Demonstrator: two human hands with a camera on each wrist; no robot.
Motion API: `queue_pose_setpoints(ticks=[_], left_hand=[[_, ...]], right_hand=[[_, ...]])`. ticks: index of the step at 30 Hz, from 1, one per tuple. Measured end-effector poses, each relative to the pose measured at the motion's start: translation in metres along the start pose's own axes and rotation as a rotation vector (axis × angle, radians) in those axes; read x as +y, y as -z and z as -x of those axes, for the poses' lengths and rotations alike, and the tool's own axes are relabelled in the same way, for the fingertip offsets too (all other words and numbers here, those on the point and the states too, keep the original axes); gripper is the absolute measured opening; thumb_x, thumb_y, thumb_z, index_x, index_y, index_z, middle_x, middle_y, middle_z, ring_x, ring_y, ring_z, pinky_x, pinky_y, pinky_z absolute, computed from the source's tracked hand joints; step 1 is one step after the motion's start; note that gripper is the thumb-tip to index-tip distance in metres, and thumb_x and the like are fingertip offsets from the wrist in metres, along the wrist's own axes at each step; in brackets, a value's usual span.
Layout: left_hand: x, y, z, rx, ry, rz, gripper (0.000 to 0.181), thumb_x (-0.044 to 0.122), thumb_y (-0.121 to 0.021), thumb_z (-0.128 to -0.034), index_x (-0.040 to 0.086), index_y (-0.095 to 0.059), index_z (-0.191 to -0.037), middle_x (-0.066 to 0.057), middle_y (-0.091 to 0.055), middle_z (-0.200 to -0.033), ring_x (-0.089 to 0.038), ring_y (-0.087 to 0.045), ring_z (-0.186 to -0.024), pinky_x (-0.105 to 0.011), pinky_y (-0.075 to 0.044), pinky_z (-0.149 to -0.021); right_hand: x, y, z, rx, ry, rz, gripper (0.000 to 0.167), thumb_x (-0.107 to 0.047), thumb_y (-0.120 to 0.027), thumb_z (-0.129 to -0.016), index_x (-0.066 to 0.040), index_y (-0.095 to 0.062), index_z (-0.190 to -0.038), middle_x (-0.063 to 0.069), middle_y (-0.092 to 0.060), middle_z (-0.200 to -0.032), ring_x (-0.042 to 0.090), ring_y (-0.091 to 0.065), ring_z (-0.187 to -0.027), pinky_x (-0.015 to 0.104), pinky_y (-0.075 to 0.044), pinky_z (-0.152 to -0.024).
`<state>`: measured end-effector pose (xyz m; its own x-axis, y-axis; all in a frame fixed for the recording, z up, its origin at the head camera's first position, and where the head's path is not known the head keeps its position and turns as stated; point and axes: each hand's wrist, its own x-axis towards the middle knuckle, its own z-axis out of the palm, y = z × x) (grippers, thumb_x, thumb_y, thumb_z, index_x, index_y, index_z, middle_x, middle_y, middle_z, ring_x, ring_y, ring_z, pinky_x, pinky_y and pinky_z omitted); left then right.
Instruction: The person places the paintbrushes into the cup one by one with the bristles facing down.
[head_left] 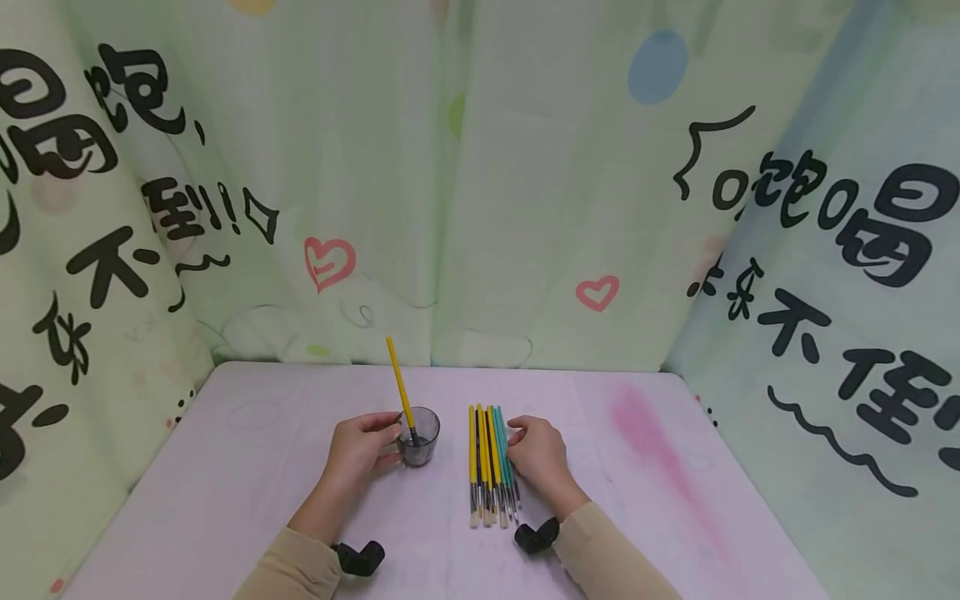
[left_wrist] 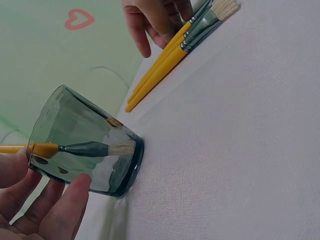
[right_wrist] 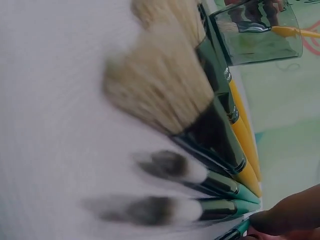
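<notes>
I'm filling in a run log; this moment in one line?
left hand: holds glass | glass: yellow-handled brush inside | right hand: beside teal-handled brushes

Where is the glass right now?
In the head view, the glass is just left of centre, held by the left hand, with the row of brushes to its right and a yellow-handled brush inside it.

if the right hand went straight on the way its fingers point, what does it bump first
The teal-handled brushes, right beside the right hand and perhaps already touching it, though exact contact is hard to judge; the yellow-handled brushes lie just beyond.
</notes>
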<state>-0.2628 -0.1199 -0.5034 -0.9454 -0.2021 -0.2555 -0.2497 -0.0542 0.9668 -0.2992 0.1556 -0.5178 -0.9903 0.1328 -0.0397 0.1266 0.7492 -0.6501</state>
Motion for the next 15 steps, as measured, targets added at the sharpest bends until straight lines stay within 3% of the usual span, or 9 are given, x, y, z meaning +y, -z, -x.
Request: queue_pose_setpoints(ticks=[4,15], left_hand=[[0.0007,0.0001,0.0005,0.0,0.004,-0.002,0.031,0.004,-0.072,-0.1009,-0.003,-0.073,-0.131,-0.019,-0.071,-0.122,-0.024,-0.07,-0.106,-0.039,-0.07,-0.082],[0.0004,-0.0005,0.0007,-0.002,0.0,0.003,0.031,0.004,-0.072,-0.1007,-0.004,-0.073,-0.131,-0.017,-0.071,-0.12,-0.023,-0.07,-0.104,-0.039,-0.07,-0.082]], right_hand=[[0.0,0.0023,-0.0006,0.014,-0.006,0.054,0.046,0.002,-0.075,-0.084,-0.005,-0.075,-0.13,0.001,-0.067,-0.081,0.018,-0.058,-0.072,0.026,-0.046,-0.063],[0.002,0.0047,-0.0021,0.021,-0.019,0.111,0.046,0.0,-0.073,-0.085,-0.006,-0.074,-0.13,0.002,-0.066,-0.081,0.019,-0.058,-0.073,0.026,-0.045,-0.064]])
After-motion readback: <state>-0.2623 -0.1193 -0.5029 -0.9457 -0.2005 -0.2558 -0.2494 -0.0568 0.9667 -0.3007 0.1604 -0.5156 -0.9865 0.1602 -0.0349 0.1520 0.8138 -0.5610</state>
